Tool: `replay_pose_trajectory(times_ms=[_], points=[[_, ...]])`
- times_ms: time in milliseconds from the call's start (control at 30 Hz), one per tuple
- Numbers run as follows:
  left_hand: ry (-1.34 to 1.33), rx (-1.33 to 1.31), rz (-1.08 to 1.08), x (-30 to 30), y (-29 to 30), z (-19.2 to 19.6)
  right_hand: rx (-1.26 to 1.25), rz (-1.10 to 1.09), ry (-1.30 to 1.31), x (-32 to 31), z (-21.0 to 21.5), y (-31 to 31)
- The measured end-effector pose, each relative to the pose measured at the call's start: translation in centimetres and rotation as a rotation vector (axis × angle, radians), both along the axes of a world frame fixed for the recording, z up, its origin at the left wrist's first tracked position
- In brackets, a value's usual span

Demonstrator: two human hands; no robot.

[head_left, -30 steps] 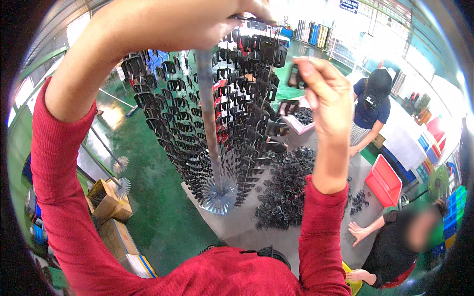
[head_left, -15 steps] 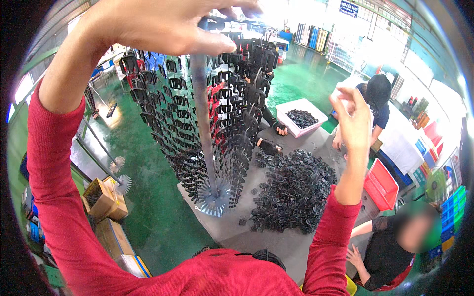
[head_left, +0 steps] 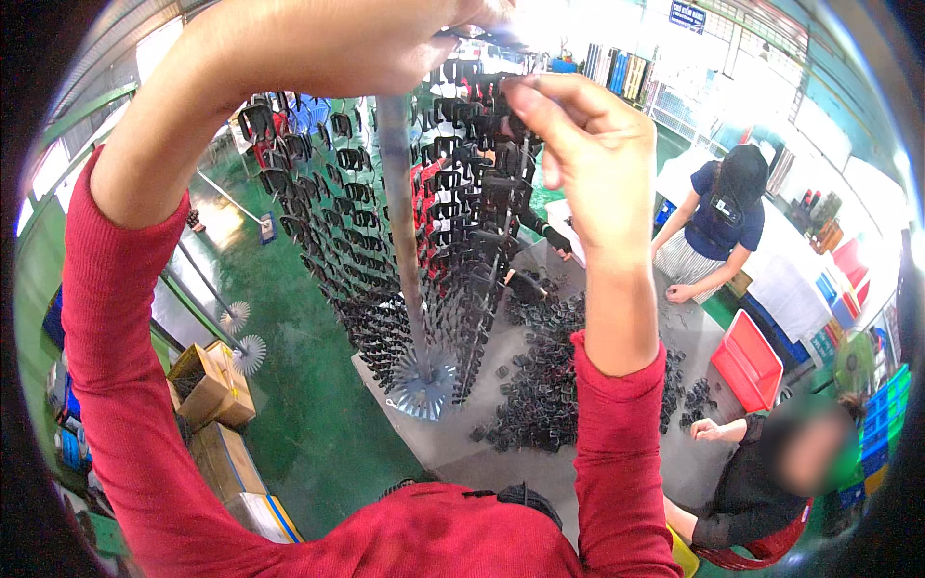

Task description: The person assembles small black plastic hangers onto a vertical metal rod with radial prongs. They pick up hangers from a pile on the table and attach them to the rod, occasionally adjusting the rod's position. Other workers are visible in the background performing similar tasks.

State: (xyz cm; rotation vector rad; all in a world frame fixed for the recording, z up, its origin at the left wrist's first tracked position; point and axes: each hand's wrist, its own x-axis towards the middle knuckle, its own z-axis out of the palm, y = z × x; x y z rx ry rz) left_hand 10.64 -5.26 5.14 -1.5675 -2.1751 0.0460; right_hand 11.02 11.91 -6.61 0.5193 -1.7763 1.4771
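Note:
A tall rack hangs in front of me, with a grey metal pole (head_left: 400, 212), a spoked disc (head_left: 424, 387) at its foot and strands of small black U-shaped plastic parts (head_left: 356, 159) around it. My left hand (head_left: 405, 43) reaches over its top; the fingers are partly cut off by the frame and hidden. At the rack's upper right, my right hand (head_left: 597, 130) is closed in a pinch, thumb and forefinger on a small black plastic part at the strand's edge. A pile of loose black parts (head_left: 535, 385) covers much of the grey table (head_left: 462, 453) below.
A co-worker in dark blue (head_left: 732, 212) stands at the table's far right, and another in black (head_left: 752, 482) sits at the near right. Gloved hands (head_left: 525, 284) work beyond the rack. A red tray (head_left: 752, 356) sits at the right edge; cardboard boxes (head_left: 212, 385) stand left on the green floor.
My right hand has moved left to the rack and closed from a loose, open shape into a pinch. My left hand has shifted slightly, its fingers now less visible. The seated co-worker's hand moved toward the pile.

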Motion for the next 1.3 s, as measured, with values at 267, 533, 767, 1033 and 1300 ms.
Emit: replay_pose_trajectory(times_ms=[267,533,767,1033,1300], points=[[0.023,0.019,-0.141,-1.0,-2.2,-0.6,-0.073,-0.114,-0.123,1.1,-3.1,10.2],[0.099,-0.039,-0.097,0.2,-2.5,0.0,0.446,-0.864,-0.471,2.4,-6.2,21.9],[0.21,-0.141,-0.103,-0.6,-1.3,-0.6,0.291,-0.514,0.023,1.5,-3.1,7.5],[0.069,-0.113,0.005,0.2,-0.6,-0.3,0.412,-0.693,0.402,-0.4,-1.4,-2.0],[0.12,-0.031,-0.052,0.7,-2.0,-0.8,-0.065,0.197,-0.031,0.4,-1.9,2.3]])
